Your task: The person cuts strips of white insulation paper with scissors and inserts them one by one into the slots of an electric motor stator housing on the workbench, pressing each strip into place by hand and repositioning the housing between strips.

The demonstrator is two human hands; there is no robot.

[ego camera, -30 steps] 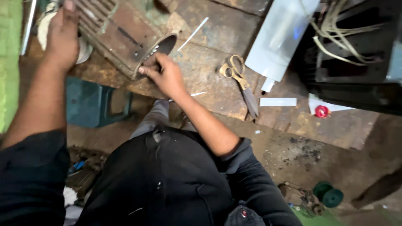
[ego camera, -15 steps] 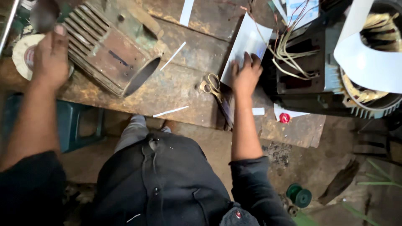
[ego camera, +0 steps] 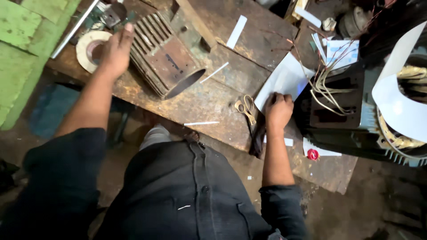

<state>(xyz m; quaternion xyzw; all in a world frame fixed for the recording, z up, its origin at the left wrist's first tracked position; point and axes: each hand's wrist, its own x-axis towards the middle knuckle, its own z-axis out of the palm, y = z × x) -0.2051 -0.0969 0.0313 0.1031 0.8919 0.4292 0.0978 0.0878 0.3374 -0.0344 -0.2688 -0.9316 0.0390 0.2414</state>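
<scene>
Black cloth of a shirt fills the foreground as a person leans over a rough, rust-stained wooden bench. The right hand, arm stretched straight up from the sleeve, lies knuckles-up with fingers curled on the lower edge of a smooth white sheet of stiff paper; whether it grips the sheet or only presses on it cannot be told. The sheet is a four-sided panel, lying flat near the bench's right end, its long axis running from lower left to upper right, against a dark motor body spilling pale wire. Just left of the hand lie scissors with yellowish handles, blades pointing down toward the bench's near edge. Further off, the left hand, open with fingers spread, rests on the ribbed end of a rusty finned metal housing, a cylinder whose open mouth faces lower right. Beside it lies a pale tape roll.
</scene>
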